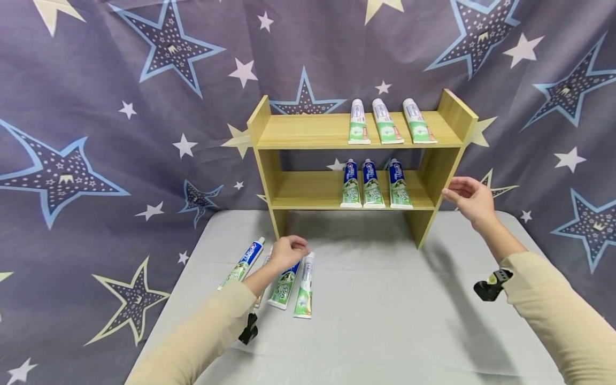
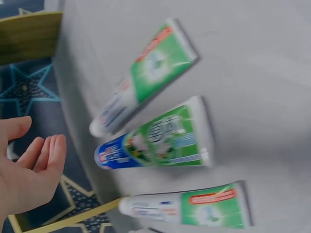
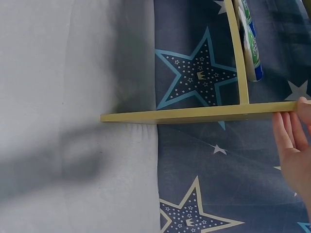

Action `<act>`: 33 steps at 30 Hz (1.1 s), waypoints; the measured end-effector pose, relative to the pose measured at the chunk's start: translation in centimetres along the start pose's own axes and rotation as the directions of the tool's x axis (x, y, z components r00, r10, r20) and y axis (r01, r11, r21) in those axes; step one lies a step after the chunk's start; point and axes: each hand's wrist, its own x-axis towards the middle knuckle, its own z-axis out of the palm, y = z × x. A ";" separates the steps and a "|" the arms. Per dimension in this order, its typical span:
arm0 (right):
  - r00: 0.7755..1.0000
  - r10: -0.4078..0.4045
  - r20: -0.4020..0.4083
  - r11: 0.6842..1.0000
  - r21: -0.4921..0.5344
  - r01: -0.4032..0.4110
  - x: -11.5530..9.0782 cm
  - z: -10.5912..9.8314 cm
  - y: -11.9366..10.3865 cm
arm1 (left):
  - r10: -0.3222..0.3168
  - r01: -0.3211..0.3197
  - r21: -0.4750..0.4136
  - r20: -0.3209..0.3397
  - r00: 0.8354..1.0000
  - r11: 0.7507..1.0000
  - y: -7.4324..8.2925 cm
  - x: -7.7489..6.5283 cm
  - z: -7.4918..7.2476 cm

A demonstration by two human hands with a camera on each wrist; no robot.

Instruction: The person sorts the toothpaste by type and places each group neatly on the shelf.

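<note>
**At the shelf's 3 o'clock side: steady it, then pick**

Your right hand (image 1: 469, 199) rests relaxed, fingers straight, against the shelf (image 1: 308, 131) side panel. Left hand (image 1: 289, 251) hovers loosely curled, holding nothing, over the tubes (image 1: 304, 286) at the table's 9 o'clock. Pinch one tube mid-body.

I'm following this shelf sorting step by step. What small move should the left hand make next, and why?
Probably lower the left hand and close its fingers on one tube on the table, likely the blue-capped toothpaste tube right beneath it. In the left wrist view the hand is open and holds nothing, while the right hand is at the shelf's side panel.
</note>
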 end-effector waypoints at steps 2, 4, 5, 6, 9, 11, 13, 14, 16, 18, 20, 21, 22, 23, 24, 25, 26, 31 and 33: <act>1.000 -0.001 0.003 1.000 0.019 0.001 -0.1 0.0 -0.1 | -0.009 0.009 0.008 0.011 1.000 1.000 -0.7 -0.4 0.5; 1.000 0.001 0.006 0.999 0.032 -0.001 -0.1 0.1 -0.1 | 0.006 -0.006 0.027 0.026 1.000 1.000 -1.4 -0.9 1.1; 1.000 0.003 0.006 0.999 0.036 -0.004 -0.1 0.0 -0.1 | 0.012 -0.013 0.038 0.034 0.999 0.999 -1.7 -1.2 1.4; 1.000 0.004 0.007 0.999 0.033 -0.004 -0.1 0.0 -0.1 | 0.018 -0.020 0.048 0.042 0.999 0.999 -2.0 -1.4 1.7; 1.000 0.004 0.007 0.999 0.033 -0.004 -0.1 0.1 0.0 | 0.048 -0.055 0.105 0.061 0.997 0.993 -2.9 -2.1 2.4; 1.000 -0.001 0.007 1.000 0.030 0.001 -0.1 0.1 0.0 | 0.061 -0.070 0.147 0.062 0.996 0.987 -3.3 -2.4 2.9; 1.000 -0.007 0.006 1.000 0.028 0.007 -0.1 0.1 -0.1 | 0.084 -0.093 0.209 0.053 0.995 0.973 -3.5 -2.7 3.2; 1.000 -0.008 0.004 1.000 0.025 0.008 -0.1 0.1 -0.1 | 0.094 -0.102 0.234 0.045 0.995 0.967 -3.5 -2.8 3.4; 1.000 -0.012 0.002 1.000 0.022 0.012 -0.1 0.1 -0.1 | 0.117 -0.117 0.293 0.018 0.993 0.949 -3.6 -2.9 3.7; 1.000 -0.016 0.001 1.000 0.020 0.016 0.0 0.2 0.0 | 0.126 -0.117 0.336 -0.005 0.992 0.935 -3.6 -3.0 4.1; 1.000 -0.020 0.002 1.000 0.024 0.020 0.0 0.3 0.0 | 0.111 -0.095 0.356 -0.024 0.994 0.930 -3.7 -3.0 4.6; 1.000 -0.025 0.002 1.000 0.020 0.025 0.0 0.3 0.0 | 0.103 -0.085 0.368 -0.031 0.994 0.926 -3.6 -3.0 4.8; 1.000 -0.026 0.003 0.999 0.019 0.025 0.0 0.3 0.0 | 0.096 -0.076 0.375 -0.036 0.995 0.924 -3.6 -3.0 4.9; 1.000 -0.026 0.003 1.000 0.017 0.026 0.0 0.3 0.0 | 0.088 -0.066 0.379 -0.039 0.995 0.923 -3.6 -3.0 5.1; 1.000 -0.028 0.003 1.000 0.014 0.028 -0.1 0.3 0.0 | 0.078 -0.056 0.384 -0.043 0.996 0.921 -3.5 -3.0 5.2; 1.000 -0.029 0.001 1.000 0.004 0.029 -0.1 0.3 0.0 | 0.067 -0.044 0.389 -0.046 0.997 0.920 -3.4 -3.0 5.3; 1.000 -0.030 -0.002 1.000 -0.004 0.030 -0.1 0.3 0.0 | 0.061 -0.037 0.395 -0.047 0.997 0.918 -3.3 -3.1 5.4; 0.999 -0.031 -0.006 0.999 -0.014 0.031 -0.2 0.3 0.0 | 0.037 -0.011 0.423 -0.053 0.998 0.906 -3.0 -3.1 5.9; 0.999 -0.033 -0.006 0.999 -0.006 0.033 -0.1 0.3 0.0 | 0.023 -0.001 0.410 -0.047 0.999 0.912 -2.9 -3.1 6.0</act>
